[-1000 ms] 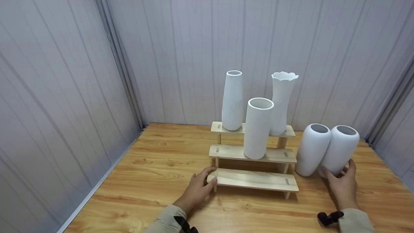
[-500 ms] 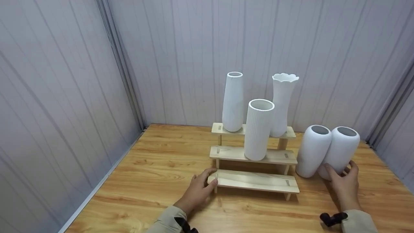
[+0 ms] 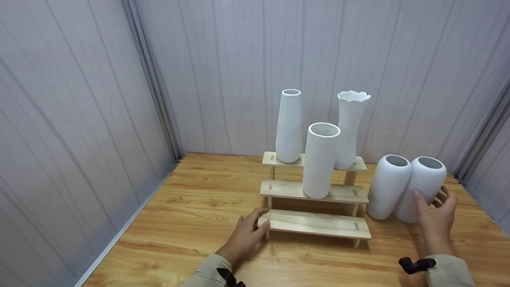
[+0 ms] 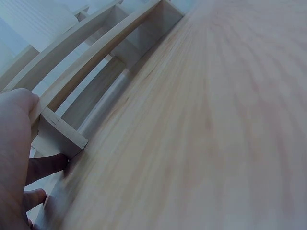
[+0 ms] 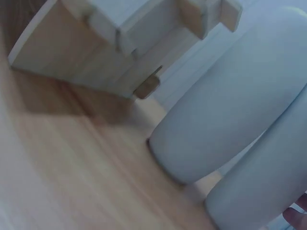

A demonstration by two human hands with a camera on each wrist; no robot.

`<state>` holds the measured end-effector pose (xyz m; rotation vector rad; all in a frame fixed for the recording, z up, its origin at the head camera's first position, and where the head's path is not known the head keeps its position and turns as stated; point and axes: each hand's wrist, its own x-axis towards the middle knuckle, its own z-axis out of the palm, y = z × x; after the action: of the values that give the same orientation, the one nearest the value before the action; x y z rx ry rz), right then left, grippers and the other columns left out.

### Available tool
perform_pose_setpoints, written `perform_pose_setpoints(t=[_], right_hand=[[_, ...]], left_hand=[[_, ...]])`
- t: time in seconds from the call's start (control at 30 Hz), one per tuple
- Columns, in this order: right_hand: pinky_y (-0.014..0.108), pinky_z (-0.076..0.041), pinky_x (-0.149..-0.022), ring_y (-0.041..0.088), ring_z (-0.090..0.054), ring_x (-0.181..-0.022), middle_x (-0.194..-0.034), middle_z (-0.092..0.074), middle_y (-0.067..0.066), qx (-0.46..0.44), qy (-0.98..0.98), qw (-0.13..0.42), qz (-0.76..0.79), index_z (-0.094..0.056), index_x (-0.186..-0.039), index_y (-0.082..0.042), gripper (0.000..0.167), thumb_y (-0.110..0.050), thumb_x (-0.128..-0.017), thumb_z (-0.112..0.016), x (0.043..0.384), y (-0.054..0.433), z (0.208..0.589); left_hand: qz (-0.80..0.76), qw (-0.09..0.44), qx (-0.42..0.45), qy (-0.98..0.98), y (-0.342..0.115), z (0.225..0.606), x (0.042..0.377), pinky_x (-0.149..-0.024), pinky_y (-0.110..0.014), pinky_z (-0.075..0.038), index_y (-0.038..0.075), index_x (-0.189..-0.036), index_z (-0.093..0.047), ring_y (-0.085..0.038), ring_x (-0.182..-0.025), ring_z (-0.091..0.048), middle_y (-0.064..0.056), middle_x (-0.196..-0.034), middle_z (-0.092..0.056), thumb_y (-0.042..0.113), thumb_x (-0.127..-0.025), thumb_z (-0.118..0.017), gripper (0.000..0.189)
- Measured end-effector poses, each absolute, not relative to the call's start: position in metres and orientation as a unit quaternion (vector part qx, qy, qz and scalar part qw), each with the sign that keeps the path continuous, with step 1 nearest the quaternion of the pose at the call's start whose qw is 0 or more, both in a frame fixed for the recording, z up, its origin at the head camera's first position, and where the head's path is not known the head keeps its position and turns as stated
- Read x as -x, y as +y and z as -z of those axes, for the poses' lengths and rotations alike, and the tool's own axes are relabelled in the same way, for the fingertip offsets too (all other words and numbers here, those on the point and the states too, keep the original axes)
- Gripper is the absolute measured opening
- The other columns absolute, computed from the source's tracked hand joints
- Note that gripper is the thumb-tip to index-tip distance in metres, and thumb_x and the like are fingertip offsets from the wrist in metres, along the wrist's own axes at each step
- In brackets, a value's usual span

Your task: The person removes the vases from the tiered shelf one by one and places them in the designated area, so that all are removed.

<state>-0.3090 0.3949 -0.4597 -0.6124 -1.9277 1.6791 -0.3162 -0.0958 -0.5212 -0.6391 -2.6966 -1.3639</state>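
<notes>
A three-step wooden display stand (image 3: 318, 224) stands on the table, and my left hand (image 3: 244, 235) grips the left end of its lowest step. In the left wrist view the thumb (image 4: 21, 100) lies on that step's board, with fingers lower down beside its leg. At the right, two smooth white vases with rounded shoulders stand upright side by side. My right hand (image 3: 437, 217) is around the outer vase (image 3: 426, 179), thumb on its front and fingers at its right side. The inner vase (image 3: 388, 187) stands between it and the stand. Only fingertips (image 5: 295, 218) show in the right wrist view.
A slim tapered white vase (image 3: 289, 127) and a scalloped-rim vase (image 3: 348, 127) stand on the top step. On the middle step is a ribbed cylindrical vase (image 3: 320, 163). Panelled walls (image 3: 247, 71) bound the wooden table (image 3: 191, 207) at back and sides.
My right hand has slid up the outer vase, from near its base to about mid-height. The left hand stays on the stand. The vases keep their places, and the view shifts slightly.
</notes>
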Motion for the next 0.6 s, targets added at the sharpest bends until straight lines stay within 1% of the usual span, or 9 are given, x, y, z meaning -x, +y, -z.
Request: perform_pose_setpoints(t=[0.13, 0.3, 0.4, 0.6], right_hand=[[0.042, -0.025, -0.122, 0.023, -0.026, -0.149, -0.165, -0.021, 0.008, 0.223, -0.7, 0.294, -0.611, -0.019, -0.159, -0.026, 0.079, -0.039, -0.097, -0.066, 0.306, 0.39, 0.446], [0.037, -0.032, -0.118, 0.019, -0.031, -0.142, -0.159, -0.027, 0.002, 0.22, -0.697, 0.338, -0.593, -0.026, -0.156, -0.024, 0.071, -0.032, -0.097, -0.066, 0.302, 0.377, 0.429], [0.035, -0.035, -0.115, 0.016, -0.033, -0.14, -0.155, -0.031, -0.001, 0.213, -0.697, 0.352, -0.588, -0.028, -0.155, -0.024, 0.069, -0.03, -0.097, -0.066, 0.298, 0.37, 0.419], [0.034, -0.033, -0.115, 0.017, -0.034, -0.137, -0.15, -0.035, 0.0, 0.194, -0.711, 0.368, -0.567, -0.031, -0.154, -0.022, 0.067, -0.03, -0.096, -0.065, 0.294, 0.354, 0.408]], left_hand=[[0.44, 0.025, 0.205, -0.874, -0.095, 0.521, 0.316, -0.12, -0.065, -0.003, 0.024, -0.147, -0.048, -0.024, -0.142, -0.043, 0.0, -0.151, -0.051, 0.049, -0.104, -0.05, 0.05], [0.44, 0.026, 0.204, -0.874, -0.094, 0.521, 0.316, -0.12, -0.065, -0.004, 0.025, -0.146, -0.048, -0.024, -0.142, -0.043, -0.001, -0.15, -0.051, 0.05, -0.104, -0.05, 0.049], [0.437, 0.029, 0.202, -0.876, -0.094, 0.521, 0.317, -0.12, -0.064, -0.004, 0.025, -0.146, -0.049, -0.024, -0.142, -0.044, 0.0, -0.15, -0.052, 0.05, -0.104, -0.051, 0.049], [0.434, 0.039, 0.204, -0.877, -0.095, 0.522, 0.319, -0.119, -0.066, -0.006, 0.023, -0.145, -0.05, -0.024, -0.141, -0.045, -0.001, -0.149, -0.054, 0.047, -0.104, -0.052, 0.048]])
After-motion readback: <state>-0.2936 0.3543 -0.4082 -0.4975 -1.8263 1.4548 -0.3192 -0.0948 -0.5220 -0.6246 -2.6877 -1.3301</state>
